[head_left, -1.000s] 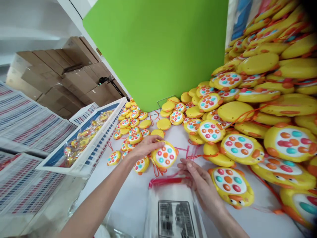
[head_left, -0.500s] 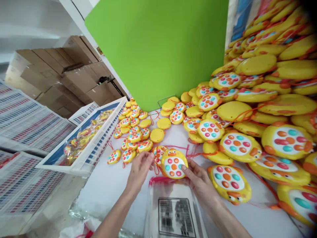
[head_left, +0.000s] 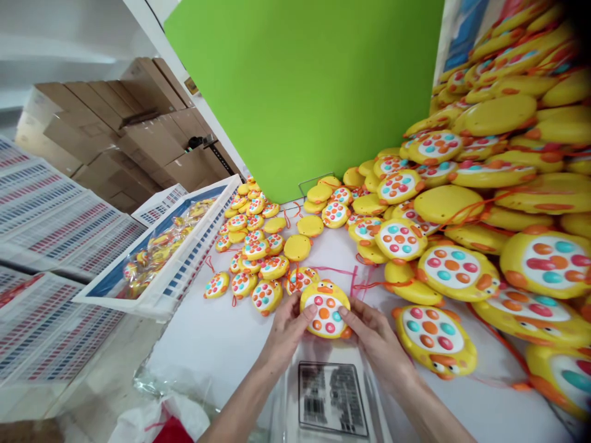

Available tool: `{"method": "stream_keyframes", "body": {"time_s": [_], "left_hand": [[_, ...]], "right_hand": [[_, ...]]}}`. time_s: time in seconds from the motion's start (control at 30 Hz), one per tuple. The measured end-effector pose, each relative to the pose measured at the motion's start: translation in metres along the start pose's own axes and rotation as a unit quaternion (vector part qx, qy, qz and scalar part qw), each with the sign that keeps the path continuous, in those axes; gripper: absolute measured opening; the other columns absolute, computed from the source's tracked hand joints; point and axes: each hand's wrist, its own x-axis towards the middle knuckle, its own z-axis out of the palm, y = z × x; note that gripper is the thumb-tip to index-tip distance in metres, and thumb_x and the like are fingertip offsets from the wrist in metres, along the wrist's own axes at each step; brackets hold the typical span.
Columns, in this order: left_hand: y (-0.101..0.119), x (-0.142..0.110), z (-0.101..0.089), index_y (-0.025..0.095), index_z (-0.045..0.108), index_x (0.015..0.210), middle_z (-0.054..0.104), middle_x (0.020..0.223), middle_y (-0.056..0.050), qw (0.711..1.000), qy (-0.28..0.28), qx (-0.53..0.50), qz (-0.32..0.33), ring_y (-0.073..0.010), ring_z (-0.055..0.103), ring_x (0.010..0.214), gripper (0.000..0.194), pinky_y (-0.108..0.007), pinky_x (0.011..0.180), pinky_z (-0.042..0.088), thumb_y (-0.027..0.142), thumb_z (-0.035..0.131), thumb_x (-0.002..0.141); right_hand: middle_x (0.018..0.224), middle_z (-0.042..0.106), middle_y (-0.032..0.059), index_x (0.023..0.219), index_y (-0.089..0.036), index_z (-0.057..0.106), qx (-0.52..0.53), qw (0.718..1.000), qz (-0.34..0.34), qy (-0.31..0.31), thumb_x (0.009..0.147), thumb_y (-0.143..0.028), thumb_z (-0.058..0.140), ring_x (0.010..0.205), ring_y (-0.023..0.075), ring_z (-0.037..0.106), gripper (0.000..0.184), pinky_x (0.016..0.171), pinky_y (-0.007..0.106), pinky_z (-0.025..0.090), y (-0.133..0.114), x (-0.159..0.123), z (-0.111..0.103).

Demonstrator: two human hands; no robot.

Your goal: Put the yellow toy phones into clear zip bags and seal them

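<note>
A yellow duck-shaped toy (head_left: 325, 311) with a white face of coloured buttons is held upright between my two hands. My left hand (head_left: 292, 323) grips its left edge, thumb on the front near a pink button. On the opposite edge my right hand (head_left: 372, 329) has its thumb beside a teal button, fingers behind. Just below the toy lies a stack of clear plastic bags (head_left: 332, 394) printed with a black text box. Close by on the left, another duck toy (head_left: 266, 296) rests on the white table (head_left: 198, 344).
A large heap of duck toys (head_left: 457, 267) rises on the right, with a smaller group (head_left: 253, 246) at the left. A white crate (head_left: 170, 295) holds bagged toys. Behind stands a green panel (head_left: 305, 98). Cardboard boxes (head_left: 152, 141) and stacked crates (head_left: 60, 227) fill the far left.
My left hand has come right and taken hold of the toy's left edge. A duck toy now lies where that hand was. My right hand keeps its grip.
</note>
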Motion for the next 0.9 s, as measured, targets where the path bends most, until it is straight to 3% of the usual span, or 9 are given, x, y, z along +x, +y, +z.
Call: {"method": "stream_keyframes", "body": {"time_s": [0.13, 0.27, 0.43, 0.63, 0.9], "left_hand": [[-0.003, -0.007, 0.003, 0.019, 0.057, 0.117, 0.062, 0.121, -0.01, 0.999, 0.042, 0.017, -0.023, -0.0256, 0.057, 0.111, 0.048, -0.036, 0.091, 0.049, 0.042, 0.069, 0.076], [0.002, -0.011, 0.005, 0.02, 0.053, 0.121, 0.062, 0.121, -0.009, 0.999, -0.024, 0.031, 0.007, -0.0252, 0.058, 0.109, 0.051, -0.035, 0.092, 0.049, 0.035, 0.071, 0.075], [0.005, -0.013, 0.003, 0.02, 0.052, 0.121, 0.063, 0.118, -0.007, 0.997, -0.018, 0.066, 0.029, -0.0244, 0.059, 0.107, 0.052, -0.033, 0.09, 0.05, 0.03, 0.072, 0.074], [-0.003, -0.017, 0.008, 0.019, 0.047, 0.127, 0.063, 0.116, -0.008, 0.996, -0.061, 0.066, 0.024, -0.0255, 0.06, 0.102, 0.062, -0.033, 0.085, 0.051, 0.029, 0.074, 0.071], [-0.004, -0.017, 0.003, 0.021, 0.044, 0.129, 0.061, 0.119, -0.008, 0.997, -0.049, 0.057, 0.028, -0.0246, 0.06, 0.103, 0.068, -0.033, 0.088, 0.05, 0.027, 0.076, 0.069]], "right_hand": [[0.099, 0.073, 0.0084, 0.107, -0.019, 0.067, -0.013, 1.0, -0.009, 0.022, 0.076, -0.039, 0.071, 0.082, 0.0238, 0.068, 0.037, 0.074, 0.035, 0.053, 0.003, -0.001, -0.003], [0.098, 0.073, 0.0061, 0.104, -0.022, 0.068, -0.022, 1.0, -0.003, 0.017, 0.076, -0.039, 0.071, 0.083, 0.0231, 0.068, 0.033, 0.073, 0.034, 0.054, 0.002, -0.003, -0.001], [0.1, 0.072, 0.0073, 0.106, -0.02, 0.066, -0.042, 0.999, 0.001, 0.012, 0.076, -0.044, 0.069, 0.084, 0.0237, 0.067, 0.038, 0.072, 0.035, 0.054, -0.002, -0.004, 0.007], [0.094, 0.072, 0.0055, 0.098, -0.018, 0.065, -0.085, 0.995, -0.026, 0.037, 0.075, -0.044, 0.07, 0.081, 0.0213, 0.064, 0.035, 0.07, 0.031, 0.051, 0.001, -0.004, 0.007], [0.093, 0.072, 0.0057, 0.101, -0.021, 0.064, -0.093, 0.994, -0.008, 0.047, 0.075, -0.051, 0.066, 0.084, 0.025, 0.065, 0.04, 0.068, 0.033, 0.054, 0.004, -0.007, 0.013]]}}
